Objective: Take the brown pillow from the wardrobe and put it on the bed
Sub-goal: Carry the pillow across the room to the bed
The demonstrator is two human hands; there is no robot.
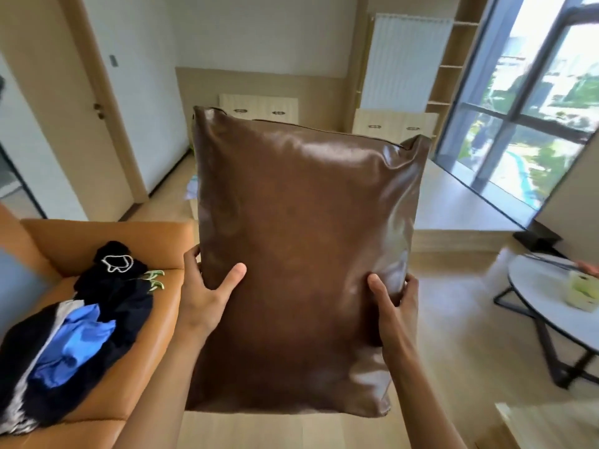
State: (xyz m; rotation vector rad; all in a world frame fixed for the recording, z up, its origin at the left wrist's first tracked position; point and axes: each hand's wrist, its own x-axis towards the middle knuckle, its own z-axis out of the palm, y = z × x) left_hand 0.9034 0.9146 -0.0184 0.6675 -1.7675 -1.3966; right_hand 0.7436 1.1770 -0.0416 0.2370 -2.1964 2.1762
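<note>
The brown pillow (pixel 301 241), large, glossy and leather-like, is held upright in front of me and fills the middle of the view. My left hand (pixel 207 293) grips its left edge low down, thumb on the front and fingers behind. My right hand (pixel 393 306) grips the right edge at about the same height, thumb pressed into the front. A low light wooden platform (pixel 460 205) lies beyond the pillow by the window, partly hidden by it. No wardrobe is in view.
An orange sofa (pixel 107 234) on the left carries a pile of dark and blue clothes (pixel 77 338) with hangers. A round white table (pixel 551 303) on black legs stands at the right. A door (pixel 107 102) is at the left; a large window (pixel 531 102) at the right.
</note>
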